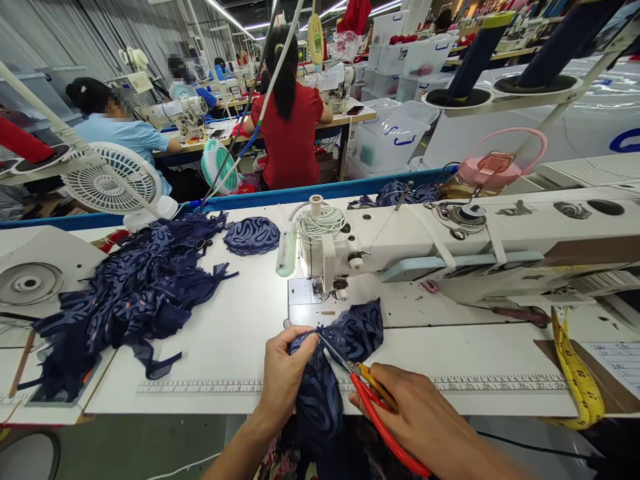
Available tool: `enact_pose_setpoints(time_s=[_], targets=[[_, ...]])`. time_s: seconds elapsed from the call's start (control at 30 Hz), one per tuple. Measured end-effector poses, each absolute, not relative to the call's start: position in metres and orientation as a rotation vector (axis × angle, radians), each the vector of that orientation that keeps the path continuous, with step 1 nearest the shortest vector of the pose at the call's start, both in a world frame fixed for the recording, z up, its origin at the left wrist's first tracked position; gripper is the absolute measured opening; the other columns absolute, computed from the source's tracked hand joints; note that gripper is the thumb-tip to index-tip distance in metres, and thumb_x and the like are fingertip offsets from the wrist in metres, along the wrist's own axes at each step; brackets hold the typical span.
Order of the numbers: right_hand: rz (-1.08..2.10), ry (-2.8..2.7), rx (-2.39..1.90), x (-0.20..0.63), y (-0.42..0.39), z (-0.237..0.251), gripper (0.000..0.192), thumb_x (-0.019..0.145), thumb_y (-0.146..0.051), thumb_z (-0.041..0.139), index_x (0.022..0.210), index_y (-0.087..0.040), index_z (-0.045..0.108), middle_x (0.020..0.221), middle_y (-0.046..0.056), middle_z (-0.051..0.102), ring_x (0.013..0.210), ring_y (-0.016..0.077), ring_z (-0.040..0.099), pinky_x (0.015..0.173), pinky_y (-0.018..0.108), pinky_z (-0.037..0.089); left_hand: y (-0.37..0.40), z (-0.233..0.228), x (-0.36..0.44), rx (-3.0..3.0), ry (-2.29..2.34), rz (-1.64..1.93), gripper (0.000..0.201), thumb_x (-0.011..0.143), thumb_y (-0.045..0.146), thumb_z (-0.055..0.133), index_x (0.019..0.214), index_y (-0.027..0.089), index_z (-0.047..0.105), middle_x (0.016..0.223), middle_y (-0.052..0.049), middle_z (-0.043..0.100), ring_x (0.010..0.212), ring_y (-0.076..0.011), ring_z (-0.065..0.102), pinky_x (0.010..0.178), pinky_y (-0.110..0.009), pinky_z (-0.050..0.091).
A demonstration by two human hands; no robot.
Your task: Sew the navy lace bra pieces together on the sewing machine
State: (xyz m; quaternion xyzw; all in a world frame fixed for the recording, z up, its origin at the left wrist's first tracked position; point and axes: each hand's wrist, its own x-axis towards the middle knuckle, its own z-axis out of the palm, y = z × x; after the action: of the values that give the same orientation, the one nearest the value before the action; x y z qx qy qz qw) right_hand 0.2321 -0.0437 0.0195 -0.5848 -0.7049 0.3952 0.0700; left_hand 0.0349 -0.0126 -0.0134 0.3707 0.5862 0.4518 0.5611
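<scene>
A navy lace garment piece (350, 333) lies at the front edge of the white sewing table (240, 333) and hangs down over it. My left hand (285, 373) pinches the lace at its upper left edge. My right hand (425, 420) grips red-and-orange thread snips (367, 393), whose blades point up-left and touch the lace beside my left thumb. The white sewing machine (450, 250) stands just behind, with its needle area (340, 287) above the lace.
A heap of navy lace pieces (130, 293) fills the table's left side, and one lace cup (251, 235) lies behind it. A yellow tape measure (575, 373) hangs at the right. A white fan (113, 177) stands at the back left. Other people sew at tables beyond.
</scene>
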Motion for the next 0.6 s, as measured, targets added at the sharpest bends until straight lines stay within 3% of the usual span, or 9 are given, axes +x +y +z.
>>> enact_pose_setpoints(time_s=[0.27,0.37,0.5,0.6], targets=[[1.142,-2.135,-1.762,0.247,-0.046,0.022,0.037,0.092,-0.052,0.049,0.07,-0.022,0.047,0.071,-0.003,0.062,0.063,0.0138,0.056,0.058,0.025,0.033,-0.012,-0.012,0.031,0.888,1.409,1.061,0.03,0.074,0.043,0.073,0.084,0.014,0.071,0.077,-0.001,0.065,0.068,-0.0131,0.058,0.06,-0.019,0.047],[0.821,-2.209,-1.929,0.274,-0.043,0.025,0.036,0.093,-0.054,0.047,0.077,-0.022,0.054,0.076,0.001,0.065,0.067,0.0164,0.06,0.059,0.026,0.034,-0.01,-0.012,0.016,0.895,1.461,0.97,0.037,0.068,0.047,0.077,0.085,0.014,0.071,0.074,-0.001,0.066,0.064,-0.0133,0.058,0.056,-0.018,0.045],[0.277,-2.208,-2.364,0.309,-0.03,0.021,0.029,0.093,-0.042,0.048,0.098,-0.017,0.061,0.093,0.01,0.068,0.079,0.023,0.066,0.06,0.028,0.036,0.0,-0.014,0.001,0.865,1.498,0.822,0.053,0.058,0.055,0.081,0.091,0.015,0.072,0.074,-0.001,0.069,0.063,-0.0168,0.061,0.056,-0.022,0.048],[0.159,-2.188,-2.491,0.32,-0.021,0.017,0.027,0.093,-0.036,0.051,0.103,-0.014,0.063,0.1,0.011,0.068,0.085,0.0235,0.067,0.06,0.028,0.038,0.006,-0.011,0.0,0.877,1.507,0.746,0.06,0.055,0.06,0.081,0.094,0.015,0.071,0.068,0.0,0.068,0.057,-0.0177,0.06,0.052,-0.023,0.047]])
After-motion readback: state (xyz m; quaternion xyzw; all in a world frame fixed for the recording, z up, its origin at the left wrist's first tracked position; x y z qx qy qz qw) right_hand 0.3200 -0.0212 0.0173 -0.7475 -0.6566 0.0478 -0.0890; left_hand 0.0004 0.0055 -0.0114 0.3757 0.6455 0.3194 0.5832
